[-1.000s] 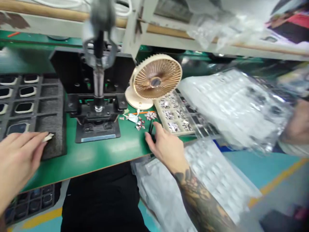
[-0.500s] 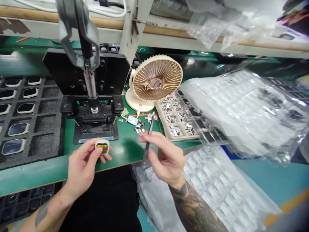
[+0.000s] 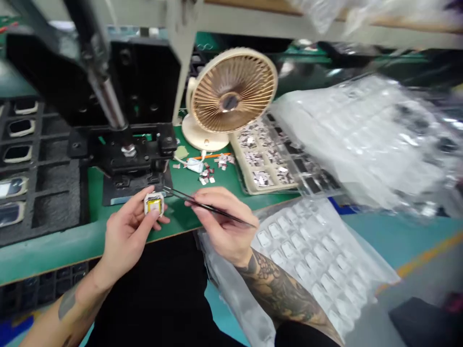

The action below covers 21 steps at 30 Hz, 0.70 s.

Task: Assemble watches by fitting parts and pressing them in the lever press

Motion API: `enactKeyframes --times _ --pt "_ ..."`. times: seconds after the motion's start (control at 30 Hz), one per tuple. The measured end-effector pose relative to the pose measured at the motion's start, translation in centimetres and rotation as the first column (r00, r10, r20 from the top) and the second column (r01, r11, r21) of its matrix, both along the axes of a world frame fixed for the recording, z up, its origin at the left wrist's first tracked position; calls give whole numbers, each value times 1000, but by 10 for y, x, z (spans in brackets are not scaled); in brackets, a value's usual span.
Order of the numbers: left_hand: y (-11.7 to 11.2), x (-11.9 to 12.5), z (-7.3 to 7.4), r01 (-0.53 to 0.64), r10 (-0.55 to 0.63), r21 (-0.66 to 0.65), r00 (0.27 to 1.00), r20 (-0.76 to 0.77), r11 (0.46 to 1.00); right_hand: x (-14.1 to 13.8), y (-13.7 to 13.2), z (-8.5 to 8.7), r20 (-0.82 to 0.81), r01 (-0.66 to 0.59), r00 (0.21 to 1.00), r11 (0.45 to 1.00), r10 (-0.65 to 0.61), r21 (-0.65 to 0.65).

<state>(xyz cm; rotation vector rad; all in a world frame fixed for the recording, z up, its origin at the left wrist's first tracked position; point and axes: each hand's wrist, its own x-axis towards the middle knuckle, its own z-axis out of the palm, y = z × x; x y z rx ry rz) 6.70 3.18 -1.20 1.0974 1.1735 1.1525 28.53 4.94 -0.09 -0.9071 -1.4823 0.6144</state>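
Observation:
My left hand [image 3: 126, 231] is closed around a small smartwatch case [image 3: 155, 205], pale-rimmed, with its open inside facing up and a yellow-edged part showing in it. The thumb presses on its lower edge. In my right hand [image 3: 226, 221] I pinch black tweezers [image 3: 202, 204], whose tips point left and lie close to the case's upper right side. Whether the tips touch it I cannot tell. Behind both hands, small loose pieces [image 3: 206, 176] lie on the green bench [image 3: 181, 219].
A black press [image 3: 126, 125] with a lever stands behind my left hand. To its left is a dark foam tray [image 3: 54, 202] of watch cases. A beige fan [image 3: 231, 101], a compartment box of small parts [image 3: 249, 185] and plastic-wrapped trays [image 3: 325, 130] are on the right.
My right hand has turned the tweezers from upright to pointing left and brought their tips near the watch case. The case is tilted more toward the camera, and the view has shifted.

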Motion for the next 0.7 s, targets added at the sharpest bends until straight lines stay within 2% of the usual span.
enactKeyframes --times 0.13,0.3,0.43,0.57,0.7 --pt "3 -2 -1 4 -2 -25 999 54 1000 -13 0 -4 14 -45 999 998 45 -44" --pt "2 -4 -2 27 -25 -26 997 78 999 -22 2 -12 22 -121 992 992 122 -32" --pt "1 -5 -3 41 -41 -1 996 78 999 -24 4 -16 43 -115 992 992 117 -58" --pt "2 -6 -4 36 -37 10 994 106 999 -26 4 -18 -27 -89 996 986 86 -139" --pt "2 -6 -4 41 -41 11 995 94 999 -27 2 -17 -18 -111 994 992 110 -61"
